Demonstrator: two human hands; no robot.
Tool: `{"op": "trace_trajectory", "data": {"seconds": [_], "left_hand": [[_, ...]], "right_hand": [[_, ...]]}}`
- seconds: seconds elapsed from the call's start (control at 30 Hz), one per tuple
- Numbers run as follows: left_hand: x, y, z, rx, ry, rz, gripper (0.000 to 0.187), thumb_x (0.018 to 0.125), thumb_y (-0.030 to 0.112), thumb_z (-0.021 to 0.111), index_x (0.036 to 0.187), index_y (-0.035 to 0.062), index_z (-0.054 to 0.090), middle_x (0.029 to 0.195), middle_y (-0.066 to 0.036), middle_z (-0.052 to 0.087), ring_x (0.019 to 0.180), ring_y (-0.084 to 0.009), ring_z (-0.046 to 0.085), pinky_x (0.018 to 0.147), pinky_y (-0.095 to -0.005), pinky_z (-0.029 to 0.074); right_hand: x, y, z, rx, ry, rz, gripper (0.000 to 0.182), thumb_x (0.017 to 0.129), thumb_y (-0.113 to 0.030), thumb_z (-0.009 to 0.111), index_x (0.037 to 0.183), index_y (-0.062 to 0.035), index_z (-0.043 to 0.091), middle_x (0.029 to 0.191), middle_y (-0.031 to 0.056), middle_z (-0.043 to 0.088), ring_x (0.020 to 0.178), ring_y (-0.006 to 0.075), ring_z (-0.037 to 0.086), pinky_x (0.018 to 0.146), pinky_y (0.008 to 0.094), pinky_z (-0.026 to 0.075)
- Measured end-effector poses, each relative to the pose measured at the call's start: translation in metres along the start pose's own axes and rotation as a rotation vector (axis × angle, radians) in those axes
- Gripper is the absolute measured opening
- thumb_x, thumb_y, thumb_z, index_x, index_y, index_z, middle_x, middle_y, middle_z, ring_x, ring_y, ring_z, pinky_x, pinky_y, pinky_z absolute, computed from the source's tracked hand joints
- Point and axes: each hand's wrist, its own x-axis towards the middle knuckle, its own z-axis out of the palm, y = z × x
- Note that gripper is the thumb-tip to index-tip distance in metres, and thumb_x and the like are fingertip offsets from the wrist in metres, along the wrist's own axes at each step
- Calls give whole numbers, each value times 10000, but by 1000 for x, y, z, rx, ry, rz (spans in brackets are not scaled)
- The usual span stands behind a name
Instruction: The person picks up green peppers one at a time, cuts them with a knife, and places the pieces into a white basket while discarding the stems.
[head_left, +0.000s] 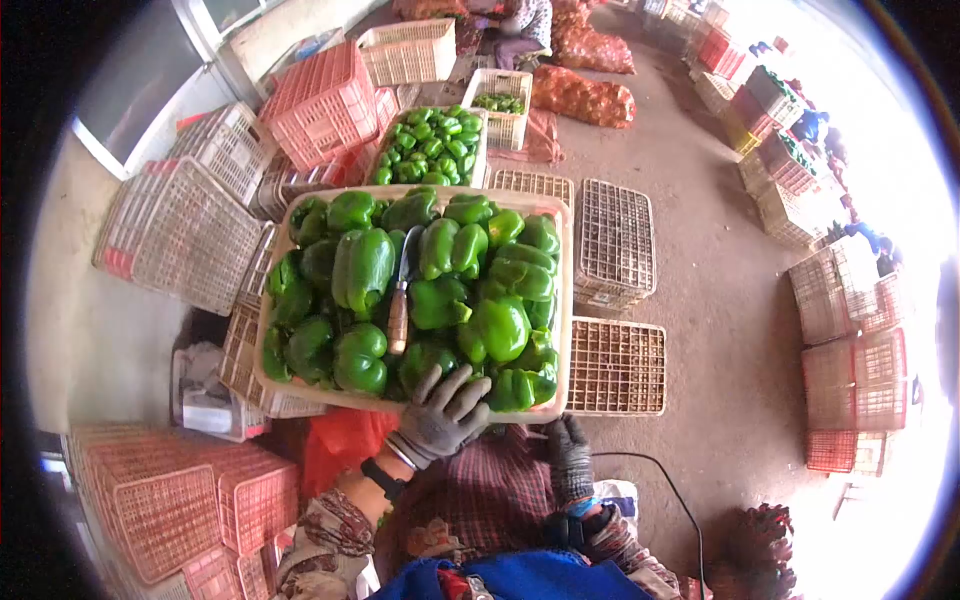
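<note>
A pale plastic crate (pixel 566 300) full of green bell peppers (pixel 364 268) is in front of me. A knife with a wooden handle (pixel 398 318) lies on the peppers, its blade pointing away from me. My left hand (pixel 445 415), in a grey glove, reaches over the crate's near rim with its fingers spread against the nearest peppers. At the near right corner of the crate is my gloved right hand (pixel 571 458). Its fingertips are close to the rim, and their grip there is not clear.
Behind stands another crate of peppers (pixel 432 145). Lattice crates (pixel 617 365) sit to the right, and stacked crates (pixel 165 500) line the left side. Filled red mesh sacks (pixel 583 97) lie at the back near a seated person (pixel 524 30). A black cable (pixel 672 480) curves at right.
</note>
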Motion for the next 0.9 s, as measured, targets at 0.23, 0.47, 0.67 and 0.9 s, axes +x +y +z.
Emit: {"op": "trace_trajectory", "data": {"seconds": [0.23,0.47,0.67,0.9], "left_hand": [[3,1,-2,-94,66,-3,206,807,322,595,909,154,534,1243,-46,516,1177,-278,469,1031,-514,296],[7,10,-14,-286,81,-123,264,787,334,627,944,137,549,1188,-48,518,1200,-289,439,1042,-534,268],[2,13,-10,-463,287,85,322,764,250,661,1015,91,537,1039,-97,552,1047,-292,522,951,-498,369],[44,18,-40,-662,456,-176,243,764,121,635,985,41,573,1022,-150,578,985,-341,557,884,-458,423]], "right_hand": [[-37,48,40,581,-465,401,320,935,-272,456,1204,-101,493,1164,74,543,1079,245,518,886,418,452],[-44,54,72,-624,-389,-726,414,839,-228,537,1203,-31,523,1237,150,511,1173,311,429,1044,447,278],[-25,108,49,-342,-355,-446,239,881,-136,547,1101,-42,544,1103,125,565,1033,227,525,900,357,421],[-78,-40,101,-92,-63,-564,104,907,-73,557,1004,-39,545,895,44,598,798,111,565,664,254,479]]}}
